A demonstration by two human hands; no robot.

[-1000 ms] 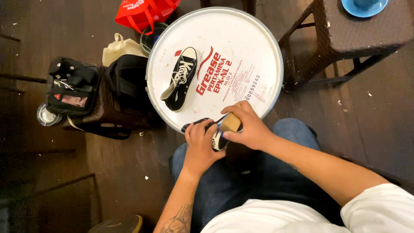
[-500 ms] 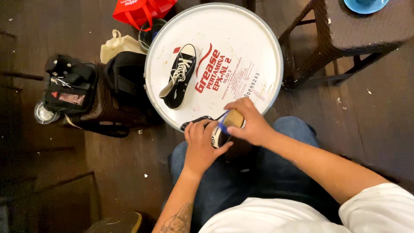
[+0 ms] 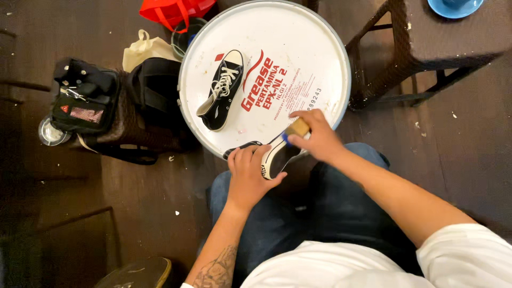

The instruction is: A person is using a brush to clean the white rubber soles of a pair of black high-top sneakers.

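My left hand grips a black canvas sneaker with a white rubber sole, sole turned up, at the near edge of a round white drum lid. In my right hand is a wooden-handled brush with blue bristles, pressed against the sneaker's sole edge. The matching black sneaker with white laces lies on the lid's left part, toe toward me. My jeans-clad lap is just below both hands.
A black bag and a dark strapped bag sit left of the drum, with a cream tote, a red bag and a small round tin. A wicker stool with a blue dish stands at the right.
My right hand with the brush has slid from over the sneaker's middle out toward its far right end. The left hand keeps its hold on the sneaker.
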